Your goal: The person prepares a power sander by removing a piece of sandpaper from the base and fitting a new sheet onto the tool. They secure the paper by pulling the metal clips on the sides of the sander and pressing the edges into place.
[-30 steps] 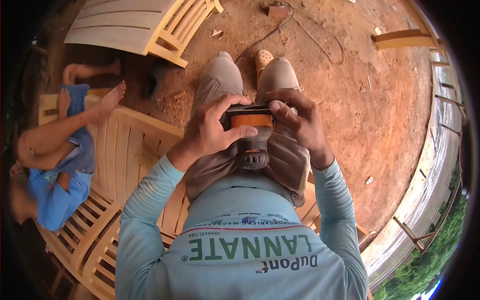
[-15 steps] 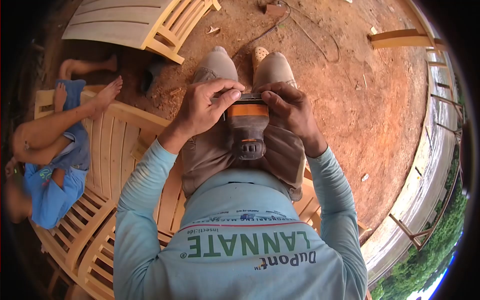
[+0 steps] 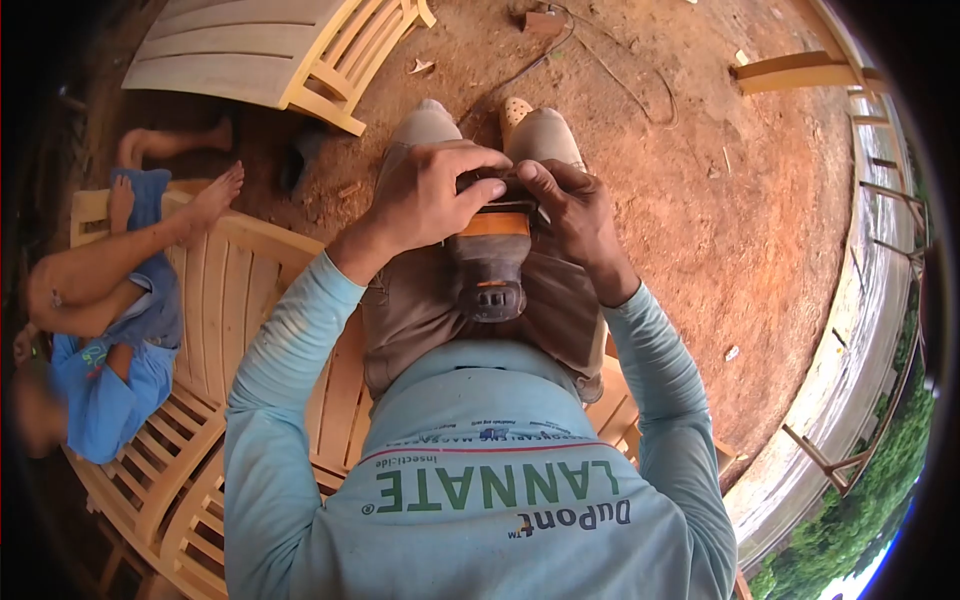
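Observation:
An orange-and-black electric sander [image 3: 492,250] rests between my thighs, its rounded dark end toward my body and its flat pad facing away. At the pad's edge is a thin dark sheet [image 3: 508,178] that looks like sandpaper, mostly hidden by fingers. My left hand [image 3: 428,195] pinches it from the left, with thumb and index finger curved over the pad edge. From the right, my right hand [image 3: 572,205] grips the same edge, thumb raised on top and the other fingers curled behind it.
Slatted wooden benches [image 3: 230,300] stand beneath me and to the left, where another person in a blue shirt [image 3: 125,390] sits with bare legs raised. Another wooden piece [image 3: 240,45] is at the upper left. A cable [image 3: 610,70] lies across the dirt floor [image 3: 730,240].
Both hands have shifted at the sander's pad. My left hand has moved right and up, my right thumb has lifted, and the dark sheet's edge now stands higher. The sander has barely moved.

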### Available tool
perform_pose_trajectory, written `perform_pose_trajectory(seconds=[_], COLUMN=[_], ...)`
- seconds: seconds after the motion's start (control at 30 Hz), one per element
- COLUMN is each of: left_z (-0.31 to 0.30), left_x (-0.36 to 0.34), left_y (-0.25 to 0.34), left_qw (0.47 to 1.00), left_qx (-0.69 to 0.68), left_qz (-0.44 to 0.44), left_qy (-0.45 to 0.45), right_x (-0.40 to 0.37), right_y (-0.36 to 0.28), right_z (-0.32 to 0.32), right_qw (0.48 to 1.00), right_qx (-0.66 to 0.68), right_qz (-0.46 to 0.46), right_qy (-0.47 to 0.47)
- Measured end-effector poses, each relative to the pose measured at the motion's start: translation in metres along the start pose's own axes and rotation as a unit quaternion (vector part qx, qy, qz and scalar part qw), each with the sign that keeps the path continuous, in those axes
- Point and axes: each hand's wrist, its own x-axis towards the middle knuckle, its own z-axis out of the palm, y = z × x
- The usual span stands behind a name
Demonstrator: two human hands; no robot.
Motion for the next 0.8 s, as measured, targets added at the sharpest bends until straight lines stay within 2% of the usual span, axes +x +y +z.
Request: perform_pose_trajectory(seconds=[0.17,0.27,0.37,0.47,0.57,0.67,0.77,0.8], left_z=[-0.005,-0.001,0.001,-0.002,-0.006,-0.049,-0.066,-0.064], left_x=[0.009,0.014,0.013,0.014,0.019,0.035,0.035,0.032], left_y=[0.0,-0.003,-0.002,-0.004,-0.009,-0.006,-0.005,-0.002], left_qw=[0.993,0.99,0.991,0.984,0.991,0.96,0.982,0.989], left_qx=[0.112,0.114,0.09,0.138,-0.043,-0.135,0.011,0.052], left_qz=[0.038,0.072,0.084,0.099,0.032,-0.065,-0.084,-0.045], left_qy=[-0.009,0.032,0.049,0.051,0.125,0.235,0.166,0.128], right_x=[-0.004,-0.003,0.002,0.0,-0.002,-0.003,0.0,0.002], right_y=[-0.003,0.002,0.01,0.005,0.008,0.015,0.018,0.018], right_z=[0.005,0.01,0.007,0.01,0.012,0.014,0.018,0.02], right_qw=[0.999,0.996,0.996,0.997,0.999,0.998,0.995,0.996], right_qx=[-0.006,0.05,-0.003,0.003,-0.007,-0.005,-0.048,-0.029], right_qz=[-0.043,-0.069,-0.086,-0.07,-0.043,-0.05,-0.076,-0.071], right_qy=[-0.002,-0.018,-0.02,-0.01,0.011,0.025,0.051,0.047])
